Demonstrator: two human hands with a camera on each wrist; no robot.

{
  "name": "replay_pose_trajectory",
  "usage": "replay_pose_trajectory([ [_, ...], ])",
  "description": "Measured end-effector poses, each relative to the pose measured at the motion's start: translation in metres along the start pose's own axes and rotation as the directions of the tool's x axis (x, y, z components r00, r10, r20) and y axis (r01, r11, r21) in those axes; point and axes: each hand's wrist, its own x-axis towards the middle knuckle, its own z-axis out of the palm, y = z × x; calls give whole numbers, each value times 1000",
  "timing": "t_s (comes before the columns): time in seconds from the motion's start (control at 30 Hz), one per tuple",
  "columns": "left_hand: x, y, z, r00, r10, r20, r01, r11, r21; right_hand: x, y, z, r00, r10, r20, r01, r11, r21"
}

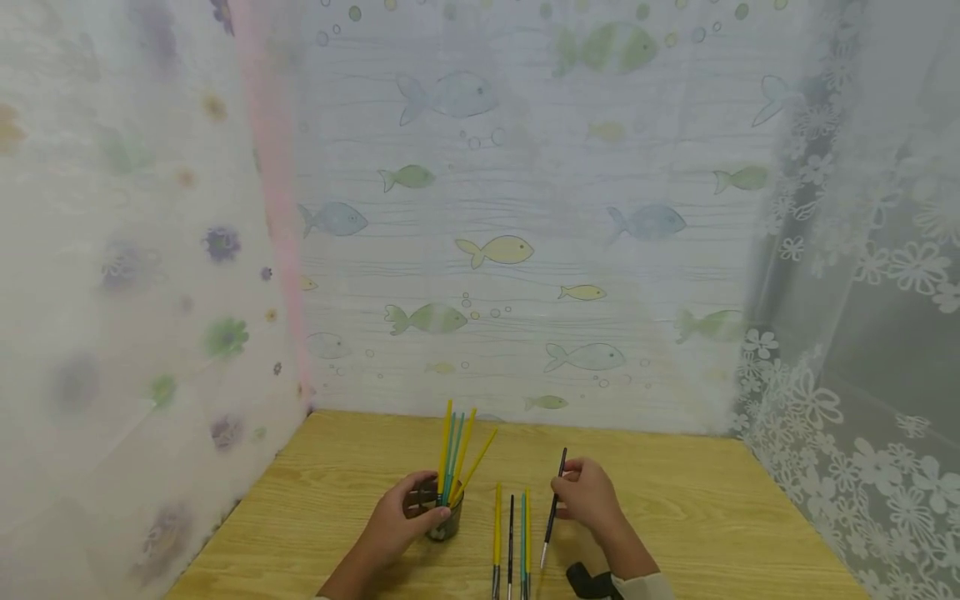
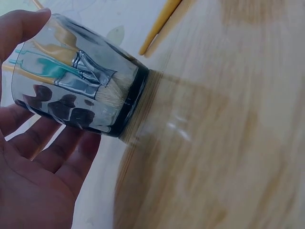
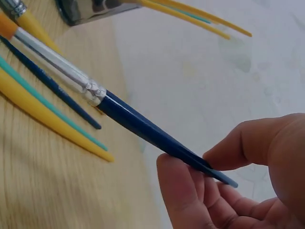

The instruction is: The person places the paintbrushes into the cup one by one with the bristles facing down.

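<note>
My left hand [image 1: 393, 518] holds a clear glass cup [image 1: 446, 528] with a dark base, thumb at the rim and fingers round the far side. Yellow and teal paintbrushes [image 1: 453, 458] stand in it, bristles down, as the left wrist view shows through the glass. My right hand [image 1: 588, 497] pinches a dark blue paintbrush [image 3: 138, 126] near the thin end of its handle. Its silver ferrule [image 3: 52, 59] and orange bristles point down toward the table in the head view. Between the hands lie a thick yellow brush [image 1: 497, 525], a dark brush [image 1: 512, 533], a teal brush [image 1: 523, 533] and another yellow one.
The wood-grain table [image 1: 360, 442] ends at a hanging sheet printed with fish [image 1: 487, 333]. Flowered sheets hang at the left [image 1: 150, 333] and right [image 1: 870, 467]. A black object [image 1: 588, 581] sits by my right wrist.
</note>
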Motion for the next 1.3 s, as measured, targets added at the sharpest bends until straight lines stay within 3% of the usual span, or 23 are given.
replay_pose_trajectory([
  [0.3,-2,3,0,998,12,66,-12,1000,0,-2,-13,-2,997,-52,-64,58,992,108],
  [0.6,5,0,-6,995,8,103,-6,1000,-20,-2,-30,-1,991,-84,-105,104,972,211],
  [1.03,10,-6,-8,995,18,101,-16,1000,-19,-4,-42,3,951,-250,-179,287,932,223],
  [1.3,10,-5,-7,996,8,92,-5,999,-32,-9,-49,2,938,-278,-206,324,914,242],
])
